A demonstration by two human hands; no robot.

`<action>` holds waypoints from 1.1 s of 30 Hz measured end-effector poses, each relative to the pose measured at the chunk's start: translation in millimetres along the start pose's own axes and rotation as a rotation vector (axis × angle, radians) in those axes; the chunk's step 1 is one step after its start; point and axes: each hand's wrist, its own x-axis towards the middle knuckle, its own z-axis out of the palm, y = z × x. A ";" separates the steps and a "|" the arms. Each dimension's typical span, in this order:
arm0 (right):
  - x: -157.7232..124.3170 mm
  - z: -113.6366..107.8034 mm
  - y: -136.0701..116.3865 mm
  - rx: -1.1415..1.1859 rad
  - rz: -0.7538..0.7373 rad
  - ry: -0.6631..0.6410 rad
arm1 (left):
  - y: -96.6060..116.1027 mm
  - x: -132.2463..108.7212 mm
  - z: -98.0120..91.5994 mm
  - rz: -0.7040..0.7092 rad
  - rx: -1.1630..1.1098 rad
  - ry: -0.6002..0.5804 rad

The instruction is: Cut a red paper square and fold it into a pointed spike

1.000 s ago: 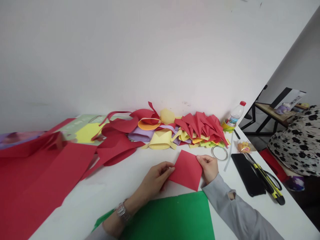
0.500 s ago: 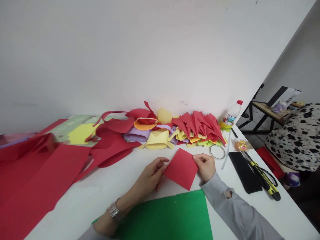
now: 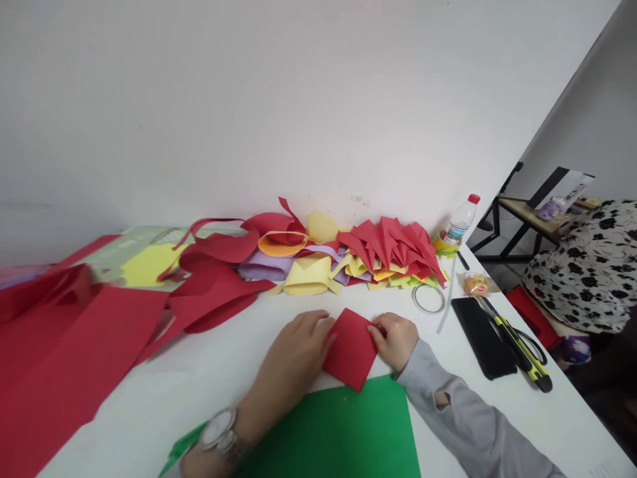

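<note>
A small square of red paper [image 3: 350, 352] stands turned on its corner like a diamond between my two hands, its lower tip over a green sheet [image 3: 343, 431]. My left hand [image 3: 300, 348], with a watch on its wrist, is closed at the paper's left edge, thumb on the front and the other fingers partly hidden. On the opposite edge, my right hand [image 3: 397, 340] pinches the paper between thumb and curled fingers. The green sheet lies flat on the white table under my left forearm.
Cut red paper [image 3: 74, 352] covers the left side. Folded red pieces [image 3: 391, 245] and yellow ones [image 3: 308, 273] are heaped by the wall. To the right are a tape roll [image 3: 428, 299], bottle [image 3: 460, 222], black phone [image 3: 482, 338] and yellow-black cutter [image 3: 522, 352].
My left hand has turned and come over the paper's left edge, its thumb now on it. The red square has shifted a little left and down and looks narrower. My right hand still pinches it.
</note>
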 end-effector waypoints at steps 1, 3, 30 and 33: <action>0.0 -0.2 -0.1 -0.005 0.000 -0.006 | 2.8 -3.4 7.2 0.135 0.118 0.035; 0.1 0.0 0.1 -0.013 0.000 -0.005 | 5.4 -10.2 21.5 0.305 0.295 0.054; 0.4 10.6 -0.3 -0.073 -0.303 0.133 | 9.7 -16.5 37.7 0.295 0.493 0.023; -0.5 8.7 -2.8 -0.104 -0.286 0.090 | 1.3 -9.9 30.6 0.298 0.513 0.056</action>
